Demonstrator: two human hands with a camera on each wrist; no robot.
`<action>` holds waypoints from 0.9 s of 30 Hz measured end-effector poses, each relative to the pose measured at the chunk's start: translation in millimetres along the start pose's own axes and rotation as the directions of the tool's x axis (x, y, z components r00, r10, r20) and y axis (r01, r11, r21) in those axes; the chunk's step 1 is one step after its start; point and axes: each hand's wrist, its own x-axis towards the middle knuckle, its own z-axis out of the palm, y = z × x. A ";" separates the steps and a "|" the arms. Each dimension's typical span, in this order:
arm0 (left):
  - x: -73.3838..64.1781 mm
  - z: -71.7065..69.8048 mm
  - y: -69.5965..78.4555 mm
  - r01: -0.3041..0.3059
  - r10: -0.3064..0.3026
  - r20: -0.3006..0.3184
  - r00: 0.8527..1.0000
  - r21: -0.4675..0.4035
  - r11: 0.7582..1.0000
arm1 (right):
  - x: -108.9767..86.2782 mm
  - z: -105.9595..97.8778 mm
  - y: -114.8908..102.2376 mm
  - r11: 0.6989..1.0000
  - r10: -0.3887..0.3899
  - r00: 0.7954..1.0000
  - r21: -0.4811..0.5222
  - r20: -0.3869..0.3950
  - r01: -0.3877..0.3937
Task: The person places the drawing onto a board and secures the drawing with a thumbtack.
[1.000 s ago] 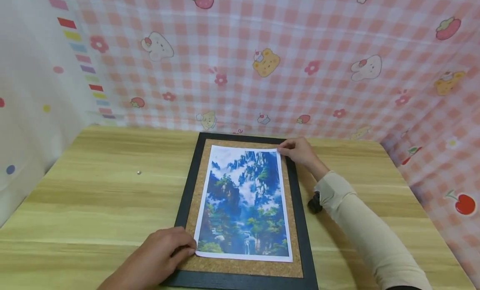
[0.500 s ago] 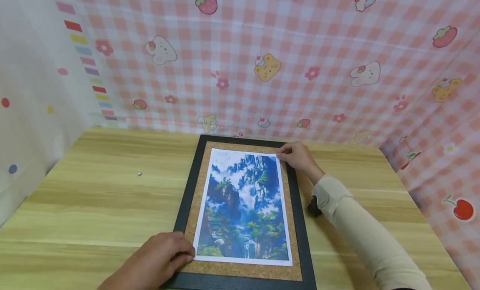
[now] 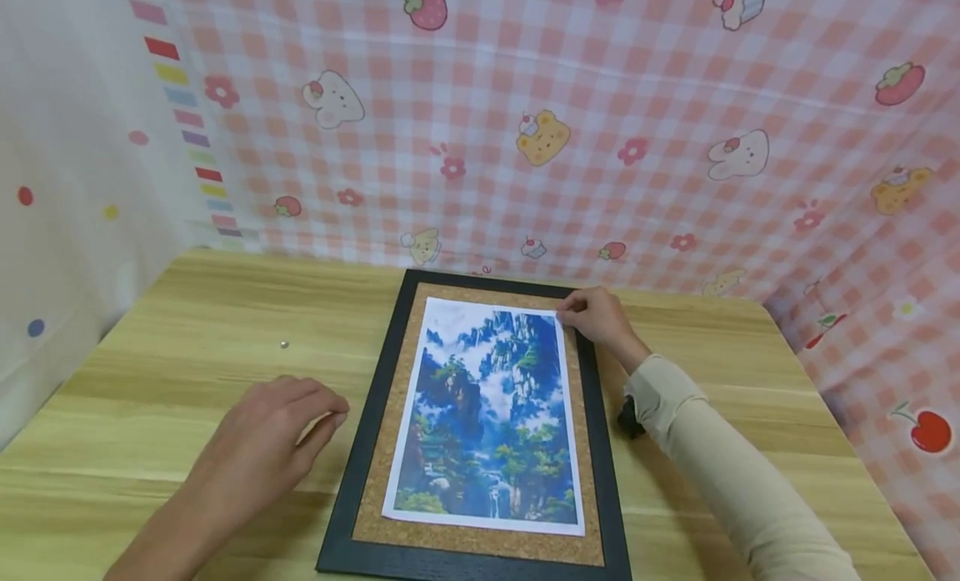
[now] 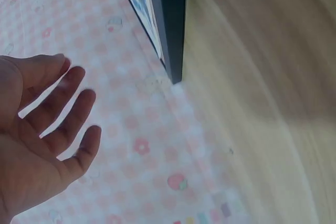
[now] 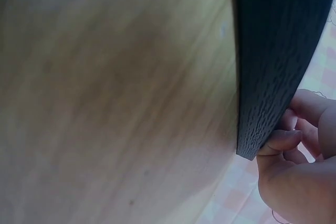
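Observation:
A printed landscape picture [image 3: 487, 414] with blue mountains and green trees lies on a cork board [image 3: 480, 533] edged by a black frame [image 3: 363, 452]. At its far right corner my right hand [image 3: 602, 318] pinches the paper between thumb and finger; in the right wrist view the frame hides the fingertips' contact. My left hand [image 3: 262, 435] hovers left of the frame, holding nothing. Its fingers look loosely bent and spread in the left wrist view. On the table beyond it lies a small shiny round thing [image 3: 284, 344], too small to identify.
The wood-patterned table [image 3: 187, 331] reaches back to a pink checked cloth [image 3: 480, 106]. White cloth [image 3: 67, 231] hangs at the left. A small black object [image 3: 630, 418] shows under my right sleeve.
My left hand has let go of the picture's near left corner and moved away, left and up. My right hand stays at the far right corner.

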 end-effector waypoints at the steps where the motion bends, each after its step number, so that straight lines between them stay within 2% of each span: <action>1: 0.7 -1.3 -1.3 0.001 -0.001 -0.009 1.000 0.008 1.000 | -0.1 -0.2 0.1 1.000 -0.004 1.000 0.003 -0.001 0.004; 8: 0.8 -2.5 -14.4 -0.036 0.040 -0.058 0.998 0.074 0.997 | -0.8 -0.8 -1.0 1.000 -0.018 1.000 -0.003 0.007 0.018; 11: 0.9 -3.7 -23.0 -0.030 0.035 -0.047 0.998 0.100 0.995 | -1.2 -0.5 -0.9 1.000 -0.019 1.000 0.002 0.014 0.019; 13: 1.3 -6.2 -29.4 -0.002 0.005 -0.025 1.000 0.118 0.993 | -1.3 0.3 -1.4 1.000 -0.015 1.000 0.008 0.018 0.015; 17: 1.9 -11.7 -40.8 0.096 -0.106 0.047 0.993 0.173 0.980 | -1.5 2.6 -2.3 1.000 -0.009 1.000 0.015 0.022 0.008; 19: 2.1 -13.5 -45.5 0.146 -0.169 0.098 0.981 0.204 0.968 | -1.7 3.6 -2.7 1.000 -0.006 1.000 0.020 0.024 0.005; 21: 3.1 -14.3 -49.6 0.188 -0.226 0.154 0.962 0.229 0.955 | -1.9 4.3 -3.5 1.000 -0.008 1.000 0.022 0.029 0.007; 24: 6.8 -15.5 -57.2 0.243 -0.306 0.234 0.923 0.262 0.934 | -2.1 4.1 -4.6 1.000 -0.005 1.000 0.014 0.029 0.004; 27: 13.5 -17.4 -67.2 0.310 -0.385 0.281 0.879 0.275 0.910 | -2.7 2.2 -5.2 1.000 -0.002 1.000 0.004 0.019 0.002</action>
